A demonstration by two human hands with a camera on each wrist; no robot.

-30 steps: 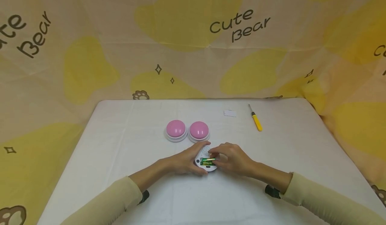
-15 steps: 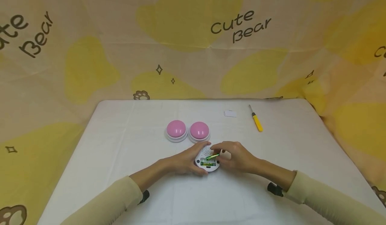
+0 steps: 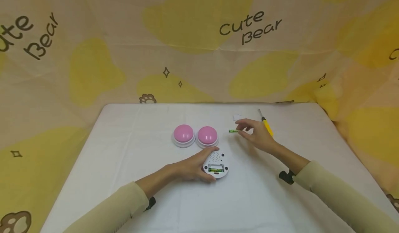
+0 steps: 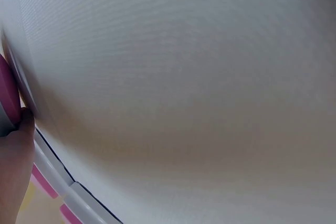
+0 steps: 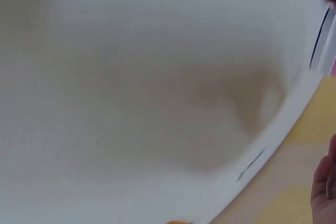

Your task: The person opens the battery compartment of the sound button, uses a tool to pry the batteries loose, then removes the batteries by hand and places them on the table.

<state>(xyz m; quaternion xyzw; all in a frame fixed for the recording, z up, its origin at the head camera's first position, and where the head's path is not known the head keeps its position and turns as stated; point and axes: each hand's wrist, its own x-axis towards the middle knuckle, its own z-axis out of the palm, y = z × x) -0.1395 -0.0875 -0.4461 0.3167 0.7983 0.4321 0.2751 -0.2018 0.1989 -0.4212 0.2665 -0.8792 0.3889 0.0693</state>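
My left hand (image 3: 196, 167) grips a round white button device (image 3: 215, 158) by its side, its underside turned up. The battery compartment of the device is uncovered, and one green battery (image 3: 215, 170) lies in its lower slot. In the left wrist view, the device's pink dome (image 4: 8, 90) shows at the edge beside the hand. Above the table, right of the two pink buttons, my right hand (image 3: 256, 133) pinches a second green battery (image 3: 233, 131) between thumb and fingers. The right wrist view catches only part of that hand (image 5: 324, 187), without the battery.
Two pink dome buttons (image 3: 183, 134) (image 3: 207, 135) on white bases stand side by side beyond the device. A small white cover (image 3: 237, 117) lies behind the right hand. Partly hidden by that hand is a screwdriver (image 3: 267, 127) with a yellow handle. A patterned cloth hangs behind the white table (image 3: 140, 129).
The right hand has lifted one battery out of the compartment and carried it up and to the right, away from the device. The left hand keeps its hold on the device.
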